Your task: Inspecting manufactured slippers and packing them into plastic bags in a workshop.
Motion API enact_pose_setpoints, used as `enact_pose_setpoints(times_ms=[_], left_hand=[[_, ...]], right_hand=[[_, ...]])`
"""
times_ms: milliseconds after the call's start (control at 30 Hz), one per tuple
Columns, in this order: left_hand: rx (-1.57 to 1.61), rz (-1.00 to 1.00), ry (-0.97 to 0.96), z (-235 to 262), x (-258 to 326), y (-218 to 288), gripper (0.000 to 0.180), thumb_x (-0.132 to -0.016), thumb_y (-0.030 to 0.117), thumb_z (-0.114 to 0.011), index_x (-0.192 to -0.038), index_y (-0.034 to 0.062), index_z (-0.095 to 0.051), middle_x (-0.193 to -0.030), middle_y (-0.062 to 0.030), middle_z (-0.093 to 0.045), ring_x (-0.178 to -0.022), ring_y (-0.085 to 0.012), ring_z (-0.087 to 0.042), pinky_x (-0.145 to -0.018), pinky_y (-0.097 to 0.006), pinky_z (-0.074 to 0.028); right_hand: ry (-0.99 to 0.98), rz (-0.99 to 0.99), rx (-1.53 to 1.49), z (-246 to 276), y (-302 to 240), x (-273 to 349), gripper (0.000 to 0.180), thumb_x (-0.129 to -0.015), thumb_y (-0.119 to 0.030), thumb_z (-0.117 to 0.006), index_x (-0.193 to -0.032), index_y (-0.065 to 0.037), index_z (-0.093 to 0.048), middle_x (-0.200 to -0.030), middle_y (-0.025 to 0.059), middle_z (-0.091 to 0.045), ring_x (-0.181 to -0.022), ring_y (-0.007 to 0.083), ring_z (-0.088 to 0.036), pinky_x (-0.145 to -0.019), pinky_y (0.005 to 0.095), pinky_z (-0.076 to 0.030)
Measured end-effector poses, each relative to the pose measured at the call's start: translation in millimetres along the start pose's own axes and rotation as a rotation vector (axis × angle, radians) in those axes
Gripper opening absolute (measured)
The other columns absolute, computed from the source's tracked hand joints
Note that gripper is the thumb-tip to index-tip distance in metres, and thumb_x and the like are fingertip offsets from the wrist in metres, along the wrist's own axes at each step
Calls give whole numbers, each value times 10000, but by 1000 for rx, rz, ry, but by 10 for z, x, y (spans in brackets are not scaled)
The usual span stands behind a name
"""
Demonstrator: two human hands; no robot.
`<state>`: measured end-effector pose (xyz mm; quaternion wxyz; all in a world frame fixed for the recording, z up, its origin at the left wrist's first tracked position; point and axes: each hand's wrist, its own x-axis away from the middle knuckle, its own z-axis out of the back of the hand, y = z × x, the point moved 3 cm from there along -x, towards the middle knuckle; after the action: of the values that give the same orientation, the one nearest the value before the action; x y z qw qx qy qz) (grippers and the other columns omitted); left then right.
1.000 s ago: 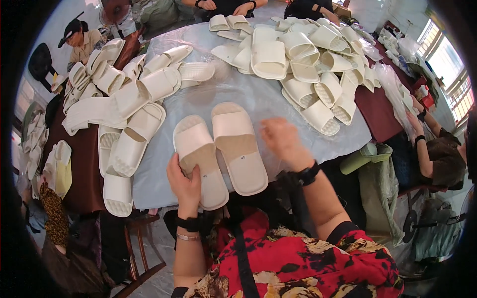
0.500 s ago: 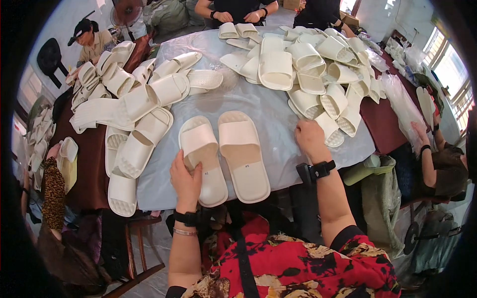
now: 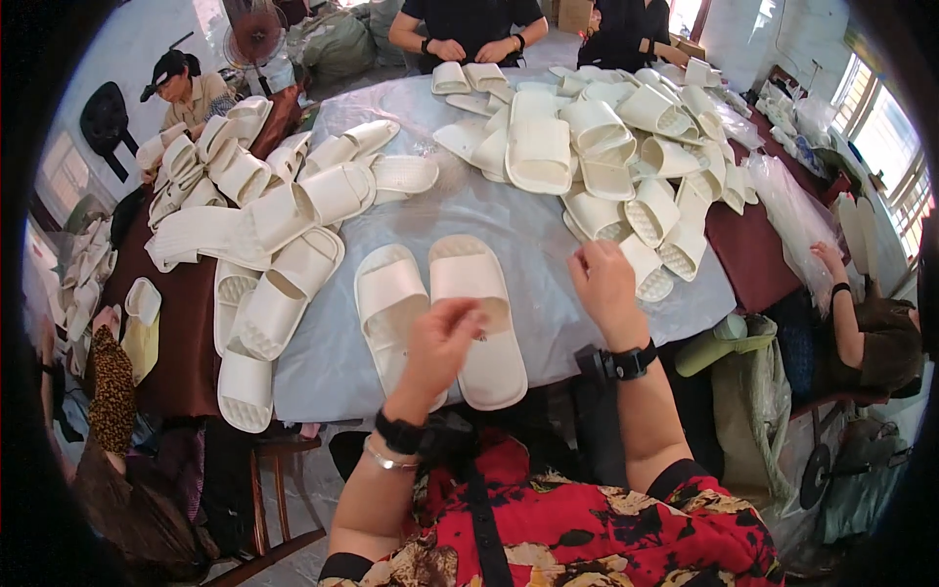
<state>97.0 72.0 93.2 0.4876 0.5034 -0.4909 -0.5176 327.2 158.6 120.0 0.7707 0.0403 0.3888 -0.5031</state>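
Note:
A pair of cream slide slippers lies side by side in front of me, toes pointing away: the left slipper [image 3: 389, 293] and the right slipper [image 3: 494, 362]. My left hand [image 3: 435, 347] hangs over the pair, partly hiding both; its fingers are bent and smeared by motion. To the right, my right hand [image 3: 604, 284] is closed with fingers curled in, close to the near edge of a large heap of cream slippers [image 3: 592, 127]. Whatever its fingers might hold is too small or hidden to name. Dark straps circle both my wrists.
Another group of slippers [image 3: 279, 230] spreads along the left side of the plastic-covered table [image 3: 391, 220]. Brown cloth [image 3: 748, 254] shows at the right. Co-workers stand or sit around the table, one with hands [image 3: 469, 49] at the far edge. Clear plastic bags [image 3: 797, 220] lie far right.
My left hand has let go of the left slipper and moved right over the pair. My right hand has shifted slightly left. The slippers have barely moved.

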Motion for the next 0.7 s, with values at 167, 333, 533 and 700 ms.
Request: enact_pose_setpoints(times_ms=[167,333,533,700], left_hand=[[421,466,-193,-725,-328,-95,298,-976,322,-464,-1110,73,-556,-993,-56,-634,-839,-166,-627,-714,-302,-510],[565,487,-76,-770,-419,-436,220,-949,282,-519,-1023,84,-581,-856,-22,-612,-752,-156,-614,-668,-302,-525],[444,464,25,-521,-416,-365,195,-932,231,-544,-1003,63,-612,-742,-12,-586,-620,-114,-571,-549,-250,-487],[380,428,-39,-396,-456,-405,170,-920,210,-572,-969,53,-616,-643,8,-527,-516,-90,-478,-481,-233,-396]], right_hand=[[-152,203,-73,-35,-324,240,82,-754,-102,-642,-736,-45,-587,-752,117,-566,-761,309,-549,-642,406,-461],[-166,357,-167,-31,-465,346,98,-721,-91,-662,-784,-40,-607,-809,98,-581,-775,297,-560,-669,392,-473],[-276,345,-244,-38,-330,135,273,-714,-162,-700,-951,-48,-627,-978,116,-604,-962,317,-562,-809,401,-477],[-287,371,107,-517,-176,-58,416,-792,-244,-646,-1166,-84,-559,-1192,172,-514,-1150,361,-455,-915,478,-408]])
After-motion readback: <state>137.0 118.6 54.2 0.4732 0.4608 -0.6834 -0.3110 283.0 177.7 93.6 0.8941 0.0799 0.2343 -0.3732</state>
